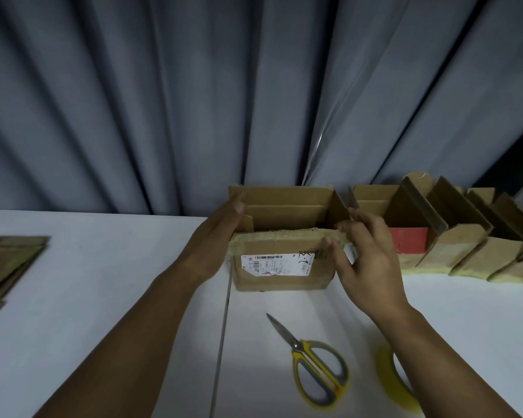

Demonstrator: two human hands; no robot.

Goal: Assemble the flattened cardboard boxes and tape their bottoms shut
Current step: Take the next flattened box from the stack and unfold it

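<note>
With my left hand (221,236) flat against the box (284,276) and right hand (366,260) pinching its rim, an uneven push could skew it.

Left hand (221,236) flat and straight-fingered, right hand (369,260) in a curled pinch, both far forward.

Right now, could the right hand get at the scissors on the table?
Probably yes: the scissors lie in the open just below the right hand, with nothing between them. The hand must first let go of the box, whose corner it grips.
</note>
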